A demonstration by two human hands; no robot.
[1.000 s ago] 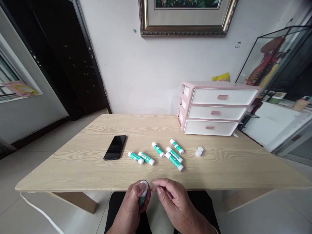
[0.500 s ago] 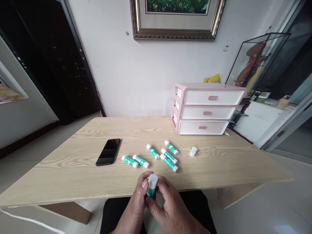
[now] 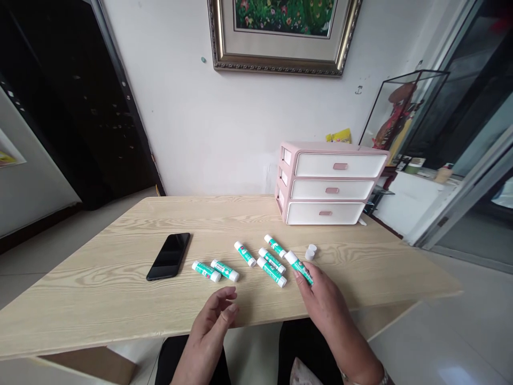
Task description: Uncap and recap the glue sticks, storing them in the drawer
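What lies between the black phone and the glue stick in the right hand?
In the head view, six glue sticks lie on the table between the phone and the held stick.

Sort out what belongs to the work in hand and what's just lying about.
In use: right hand gripping a glue stick; open left hand; six glue sticks on the wooden table; two small white caps.

Lying about: black smartphone; pink-and-white three-drawer unit; framed picture.
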